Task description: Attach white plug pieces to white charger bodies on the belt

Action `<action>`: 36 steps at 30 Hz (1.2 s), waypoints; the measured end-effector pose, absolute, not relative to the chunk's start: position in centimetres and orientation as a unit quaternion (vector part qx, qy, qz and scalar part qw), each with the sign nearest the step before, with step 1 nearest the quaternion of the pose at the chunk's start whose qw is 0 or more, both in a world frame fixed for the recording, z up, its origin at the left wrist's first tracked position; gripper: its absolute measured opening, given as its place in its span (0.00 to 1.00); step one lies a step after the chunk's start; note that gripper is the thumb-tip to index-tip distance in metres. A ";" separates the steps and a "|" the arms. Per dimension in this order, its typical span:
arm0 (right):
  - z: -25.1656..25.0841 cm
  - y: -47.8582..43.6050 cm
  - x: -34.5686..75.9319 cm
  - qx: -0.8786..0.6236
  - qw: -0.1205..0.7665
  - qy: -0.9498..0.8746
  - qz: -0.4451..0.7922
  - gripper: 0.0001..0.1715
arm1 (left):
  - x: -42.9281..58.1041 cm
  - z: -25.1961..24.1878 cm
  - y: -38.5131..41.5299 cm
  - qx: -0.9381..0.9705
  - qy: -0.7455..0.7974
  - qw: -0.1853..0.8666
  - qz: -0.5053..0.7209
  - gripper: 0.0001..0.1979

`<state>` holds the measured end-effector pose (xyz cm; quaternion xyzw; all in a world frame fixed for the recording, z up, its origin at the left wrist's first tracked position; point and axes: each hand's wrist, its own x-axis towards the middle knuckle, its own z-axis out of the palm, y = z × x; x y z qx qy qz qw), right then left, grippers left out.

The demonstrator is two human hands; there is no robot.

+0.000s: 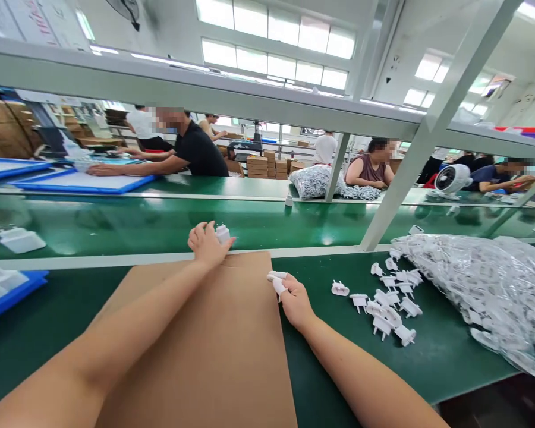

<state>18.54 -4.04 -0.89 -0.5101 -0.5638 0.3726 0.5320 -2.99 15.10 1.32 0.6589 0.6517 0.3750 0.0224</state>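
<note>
My left hand [210,245] reaches over the green conveyor belt just past the far end of a cardboard sheet [223,333]. Between its fingers and thumb is a white plug-in charger [223,233], pins pointing up. My right hand [296,302] is closed in a pinch by the sheet's right edge. White coverings wrap its thumb and fingertip, and I cannot make out whether anything sits between them. To its right, several loose white plug pieces with pins [386,309] lie on the green worktop.
A clear bag of white plug pieces [485,285] lies at right. Other chargers stand on the belt, one white charger [22,239] at far left. A blue tray [13,297] sits at left. A slanted metal post [410,178] rises beyond the worktop. Co-workers sit across the belt.
</note>
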 end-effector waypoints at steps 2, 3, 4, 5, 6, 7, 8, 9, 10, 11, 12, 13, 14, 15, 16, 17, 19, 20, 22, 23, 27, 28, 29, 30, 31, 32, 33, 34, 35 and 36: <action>-0.9 -4.2 18.6 -0.512 0.526 -0.574 0.363 0.31 | -2.1 1.0 11.9 0.722 0.542 0.038 0.428 0.28; -0.9 -4.3 18.6 -0.518 0.519 -0.581 0.352 0.32 | -1.6 0.7 10.1 0.766 0.470 0.077 0.431 0.24; -1.0 -4.4 18.7 -0.528 0.509 -0.590 0.338 0.32 | -1.2 0.4 8.2 0.803 0.395 0.125 0.428 0.21; -1.0 -4.5 18.8 -0.538 0.495 -0.599 0.326 0.32 | -0.8 0.2 6.5 0.827 0.329 0.162 0.425 0.19; -1.1 -4.6 18.9 -0.548 0.477 -0.611 0.315 0.31 | -0.5 0.0 4.9 0.851 0.268 0.183 0.414 0.19; -1.1 -4.8 19.0 -0.555 0.457 -0.625 0.306 0.30 | -0.3 -0.2 3.6 0.872 0.213 0.189 0.398 0.20; -1.1 -4.9 19.1 -0.557 0.435 -0.641 0.297 0.29 | -0.2 -0.2 2.6 0.891 0.170 0.179 0.379 0.22; -1.0 -5.1 19.1 -0.556 0.415 -0.659 0.288 0.27 | -0.1 -0.3 2.0 0.908 0.136 0.156 0.363 0.24; -0.8 -5.2 19.1 -0.553 0.396 -0.678 0.279 0.26 | -0.1 -0.3 1.6 0.922 0.110 0.125 0.351 0.24; -0.6 -5.5 19.0 -0.548 0.379 -0.695 0.270 0.25 | -0.1 -0.3 1.5 0.931 0.093 0.091 0.342 0.24; -0.4 -5.7 18.9 -0.542 0.363 -0.711 0.262 0.25 | -0.2 -0.2 1.6 0.935 0.083 0.060 0.339 0.22; -0.1 -5.9 18.7 -0.536 0.347 -0.726 0.255 0.25 | -0.3 -0.2 1.8 0.937 0.077 0.035 0.339 0.19; 0.1 -6.0 18.5 -0.530 0.331 -0.740 0.248 0.26 | -0.4 -0.1 1.9 0.937 0.074 0.018 0.340 0.16; 0.4 -6.2 18.4 -0.524 0.317 -0.751 0.244 0.26 | -0.5 0.0 2.1 0.937 0.074 0.007 0.342 0.14; 0.6 -6.3 18.3 -0.522 0.306 -0.758 0.243 0.26 | -0.5 0.1 2.2 0.936 0.073 0.000 0.345 0.12; 0.7 -6.3 18.2 -0.524 0.298 -0.760 0.245 0.26 | -0.6 0.2 2.3 0.934 0.072 -0.005 0.349 0.12; 0.7 -6.3 18.2 -0.533 0.291 -0.754 0.251 0.24 | -0.5 0.4 2.2 0.931 0.069 -0.012 0.358 0.12; 0.7 -6.3 18.3 -0.537 0.290 -0.750 0.253 0.24 | -0.4 0.5 2.2 0.929 0.068 -0.017 0.363 0.12; 0.6 -6.2 18.4 -0.541 0.287 -0.750 0.251 0.24 | -0.3 0.7 2.1 0.927 0.065 -0.031 0.367 0.11; 0.6 -6.2 18.5 -0.542 0.283 -0.751 0.249 0.24 | -0.3 0.7 2.1 0.928 0.066 -0.039 0.364 0.10; 0.9 -6.3 18.5 -0.539 0.252 -0.769 0.233 0.24 | -0.3 0.6 2.2 0.938 0.074 -0.058 0.334 0.06; 1.0 -6.4 18.5 -0.536 0.245 -0.775 0.230 0.23 | -0.3 0.6 2.3 0.939 0.075 -0.063 0.331 0.06; 1.1 -6.4 18.5 -0.532 0.240 -0.780 0.228 0.22 | -0.3 0.6 2.3 0.939 0.074 -0.068 0.329 0.07; 1.2 -6.5 18.5 -0.528 0.239 -0.782 0.227 0.21 | -0.3 0.5 2.3 0.939 0.072 -0.075 0.329 0.07; 1.3 -6.5 18.5 -0.526 0.243 -0.783 0.226 0.21 | -0.3 0.6 2.3 0.938 0.071 -0.080 0.329 0.07; 1.3 -6.5 18.5 -0.525 0.249 -0.782 0.226 0.22 | -0.3 0.6 2.3 0.938 0.069 -0.082 0.329 0.07; 1.4 -6.6 18.6 -0.525 0.255 -0.780 0.225 0.22 | -0.4 0.6 2.3 0.938 0.067 -0.083 0.331 0.07; 1.4 -6.6 18.6 -0.524 0.261 -0.779 0.226 0.23 | -0.4 0.7 2.2 0.937 0.066 -0.081 0.333 0.08; 1.4 -6.6 18.7 -0.524 0.264 -0.777 0.228 0.24 | -0.4 0.7 2.2 0.937 0.067 -0.076 0.336 0.08; 1.4 -6.6 18.7 -0.525 0.267 -0.774 0.231 0.25 | -0.4 0.7 2.2 0.936 0.070 -0.069 0.339 0.07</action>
